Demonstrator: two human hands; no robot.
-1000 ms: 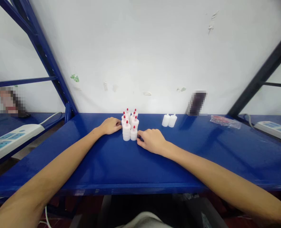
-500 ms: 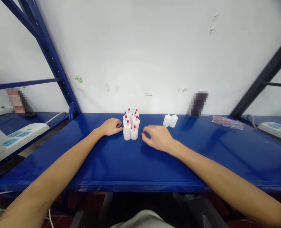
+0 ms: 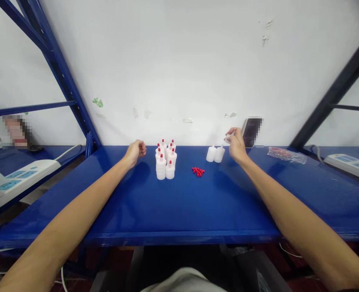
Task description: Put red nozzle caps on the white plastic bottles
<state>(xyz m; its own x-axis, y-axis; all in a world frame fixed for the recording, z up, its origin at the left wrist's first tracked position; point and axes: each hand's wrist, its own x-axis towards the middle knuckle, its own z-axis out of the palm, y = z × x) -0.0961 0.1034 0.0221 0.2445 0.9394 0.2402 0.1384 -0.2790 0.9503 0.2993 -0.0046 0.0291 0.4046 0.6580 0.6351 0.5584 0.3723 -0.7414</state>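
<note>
My right hand (image 3: 236,145) is raised at the right of the two uncapped white bottles (image 3: 215,154), fingers pinched on a small white piece (image 3: 227,138) that the hand partly hides. My left hand (image 3: 134,153) hovers left of the grouped bottles, its fingers curled in loosely with nothing visible in them. Several white squeeze bottles with red tips (image 3: 165,164) stand close together in two rows between my hands. Right of them lies a small heap of loose red caps (image 3: 198,172).
A phone (image 3: 250,133) leans on the wall behind my right hand. Farther right lies a clear plastic bag (image 3: 287,155) with red contents. White power strips (image 3: 30,174) lie at the left side and at the right edge. Blue frame posts (image 3: 71,89) rise at the sides of the blue table (image 3: 179,211).
My right hand has moved right and up, uncovering the red caps, and now pinches a small white piece. My left hand has drawn back left from the grouped bottles, lifting and curling its fingers.
</note>
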